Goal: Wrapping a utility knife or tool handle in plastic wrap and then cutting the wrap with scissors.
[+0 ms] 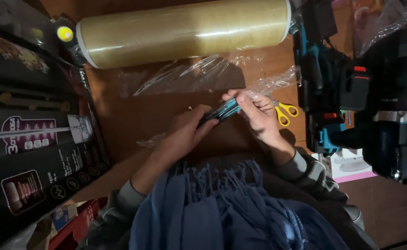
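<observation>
A slim teal-and-dark hand tool point(223, 111) is lying across the middle of the brown worktop point(134, 118), gripped at both ends: the left hand point(185, 132) is curling its fingers shut around the darker near end, while the right hand point(259, 113) is pinching the teal end between thumb and fingertips, together with a crumpled strip of clear plastic film point(277, 82). Just beyond the right hand, yellow-handled scissors point(284, 112) are resting on the worktop, partly hidden by it. A loose sheet of the same clear film point(189, 74) is spreading out toward a large roll of plastic wrap point(182, 30) lying along the far edge. A dark printed cardboard box point(32, 134) is sitting at the left; its contents cannot be seen. Teal-and-black power tools point(370, 106) are crowding the right side. A blue fringed scarf point(222, 208) is hanging below the hands.
</observation>
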